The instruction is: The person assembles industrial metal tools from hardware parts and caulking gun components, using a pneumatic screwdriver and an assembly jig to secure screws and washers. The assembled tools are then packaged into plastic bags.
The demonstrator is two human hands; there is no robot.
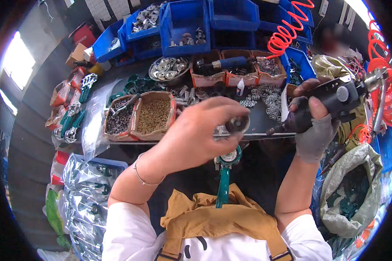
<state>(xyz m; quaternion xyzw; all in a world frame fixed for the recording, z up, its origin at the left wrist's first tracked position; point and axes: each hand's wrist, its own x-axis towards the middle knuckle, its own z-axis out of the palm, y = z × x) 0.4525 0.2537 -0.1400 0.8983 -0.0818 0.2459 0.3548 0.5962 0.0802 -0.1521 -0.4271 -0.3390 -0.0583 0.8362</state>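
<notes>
My left hand (200,128) curls over the front edge of the bench, its fingers closed around a round dark-centred metal part (238,125). Just below it stands a green-handled tool (223,182) with a round head, its handle pointing toward my apron. To the right, my right hand (314,135), in a grey fingerless glove, grips a black air screwdriver (331,103). The screwdriver's narrow end points left, toward the left hand, and a metal fitting sits at its other end. The underside of the round part is hidden by my fingers.
Blue bins (185,26) line the back. Cartons of brass-coloured pieces (153,114) and dark nuts (119,116) stand left of centre. Springs (272,102) and a small white bottle (240,87) lie behind my hands. A red coiled hose (287,32) hangs above; a sack (331,191) stands right.
</notes>
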